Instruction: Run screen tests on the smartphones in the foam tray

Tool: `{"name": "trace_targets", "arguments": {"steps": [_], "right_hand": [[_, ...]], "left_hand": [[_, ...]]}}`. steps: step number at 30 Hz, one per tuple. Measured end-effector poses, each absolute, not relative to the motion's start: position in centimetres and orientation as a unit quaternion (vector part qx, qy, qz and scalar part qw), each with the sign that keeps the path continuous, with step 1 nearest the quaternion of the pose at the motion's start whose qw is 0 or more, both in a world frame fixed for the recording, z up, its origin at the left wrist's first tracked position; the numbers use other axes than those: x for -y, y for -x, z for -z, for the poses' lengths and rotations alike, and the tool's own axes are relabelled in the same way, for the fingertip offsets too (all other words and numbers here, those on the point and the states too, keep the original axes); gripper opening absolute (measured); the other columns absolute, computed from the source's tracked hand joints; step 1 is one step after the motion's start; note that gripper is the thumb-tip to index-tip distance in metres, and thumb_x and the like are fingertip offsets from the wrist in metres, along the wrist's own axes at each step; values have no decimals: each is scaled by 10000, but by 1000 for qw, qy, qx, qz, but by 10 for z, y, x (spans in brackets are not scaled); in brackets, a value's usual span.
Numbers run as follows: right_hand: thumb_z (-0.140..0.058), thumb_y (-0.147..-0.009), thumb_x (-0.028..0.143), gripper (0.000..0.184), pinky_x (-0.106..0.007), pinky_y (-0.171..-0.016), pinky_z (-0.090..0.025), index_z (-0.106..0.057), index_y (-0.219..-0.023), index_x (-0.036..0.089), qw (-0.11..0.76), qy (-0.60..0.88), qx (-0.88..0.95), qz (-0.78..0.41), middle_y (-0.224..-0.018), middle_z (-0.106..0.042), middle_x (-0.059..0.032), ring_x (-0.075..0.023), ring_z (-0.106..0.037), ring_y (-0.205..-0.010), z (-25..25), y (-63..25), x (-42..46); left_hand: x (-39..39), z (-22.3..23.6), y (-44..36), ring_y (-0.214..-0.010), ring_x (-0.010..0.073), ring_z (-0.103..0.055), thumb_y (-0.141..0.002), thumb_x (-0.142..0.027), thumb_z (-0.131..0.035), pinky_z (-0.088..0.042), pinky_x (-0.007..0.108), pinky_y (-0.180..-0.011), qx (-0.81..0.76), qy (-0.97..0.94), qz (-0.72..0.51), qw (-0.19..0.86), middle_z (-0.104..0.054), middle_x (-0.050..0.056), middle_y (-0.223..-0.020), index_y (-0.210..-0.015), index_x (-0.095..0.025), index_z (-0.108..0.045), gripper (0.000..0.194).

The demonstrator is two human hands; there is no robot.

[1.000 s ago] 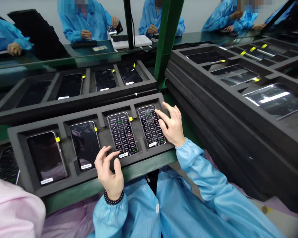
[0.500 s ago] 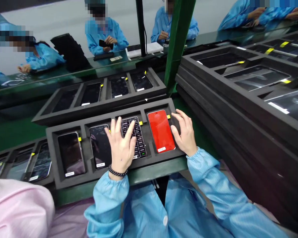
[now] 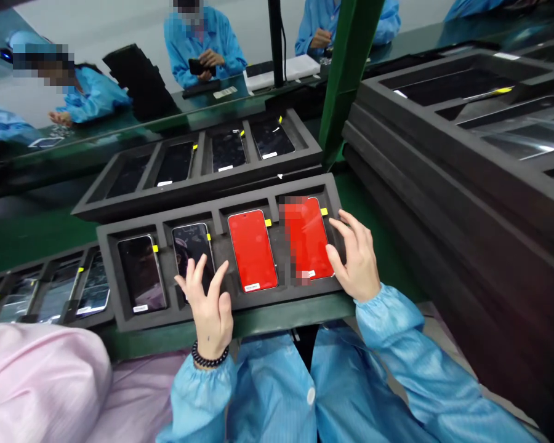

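Observation:
Four compartments of a black foam tray (image 3: 221, 224) hold smartphones. The leftmost phone (image 3: 141, 271) is dark, as is the second phone (image 3: 191, 243). A third phone (image 3: 253, 249) shows a plain red screen, and so does the rightmost phone (image 3: 311, 237), part of which is blurred out. Over the lower part of the second phone hovers my left hand (image 3: 207, 301), fingers spread, holding nothing; whether a fingertip touches the glass I cannot tell. At the tray's right edge, beside the rightmost phone, my right hand (image 3: 355, 255) rests with its fingers apart and empty.
Behind lies another foam tray of phones (image 3: 203, 160). A tall stack of foam trays (image 3: 443, 178) stands at right, and a further tray (image 3: 87, 289) at left. A green post (image 3: 351, 67) rises behind. Co-workers in blue (image 3: 207, 43) sit opposite; a pink sleeve (image 3: 41, 381) is near left.
The third phone's screen has gone from a black menu of buttons to plain red. My left hand has moved left, from the third phone to the second. My right hand stays beside the rightmost phone.

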State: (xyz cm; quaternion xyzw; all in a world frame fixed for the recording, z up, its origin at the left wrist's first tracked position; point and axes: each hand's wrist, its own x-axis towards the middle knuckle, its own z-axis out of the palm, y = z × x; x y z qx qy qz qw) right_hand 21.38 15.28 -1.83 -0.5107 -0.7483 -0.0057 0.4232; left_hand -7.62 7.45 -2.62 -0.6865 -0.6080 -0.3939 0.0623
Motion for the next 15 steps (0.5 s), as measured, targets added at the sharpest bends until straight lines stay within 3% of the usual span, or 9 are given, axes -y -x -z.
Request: {"name": "trace_targets", "arguments": {"steps": [3, 7, 12, 15], "right_hand": [[-528, -949, 249, 617, -565, -1117, -439, -351, -1540, 255, 401, 499, 768, -7, -1549, -428, -141, -352, -481, -1376, 26, -212, -132], [-563, -923, 267, 647, -644, -1191, -321, -368, -1539, 294, 357, 447, 820, -3, -1585, -386, -121, -346, -509, -1360, 35, -211, -105], [-572, -921, 261, 575, -582, -1246, -246, -461, -1485, 269, 325, 414, 849, 54, -1494, -506, -133, -284, -575, -1275, 43, -205, -90], [-572, -925, 273, 520, -570, -1238, -267, -511, -1442, 266, 318, 450, 833, 55, -1487, -518, -132, -287, -561, -1284, 43, -202, -90]], "left_hand": [[-52, 48, 76, -1534, 315, -236, -1011, -340, -344, -57, 616, -1262, 615, 670, 409, 76, -378, 108, -1576, -1343, -234, -620, 445], [-36, 69, 77, -1520, 327, -259, -991, -457, -377, -68, 615, -1263, 588, 688, 408, 122, -368, 101, -1577, -1336, -267, -635, 470], [-39, 67, 78, -1564, 339, -98, -989, -481, -396, 35, 647, -1242, 583, 742, 318, 92, -221, 76, -1658, -1469, -320, -498, 516], [-41, 62, 77, -1566, 334, -107, -996, -451, -391, 24, 624, -1254, 570, 756, 308, 94, -194, 85, -1673, -1530, -310, -404, 552]]}}
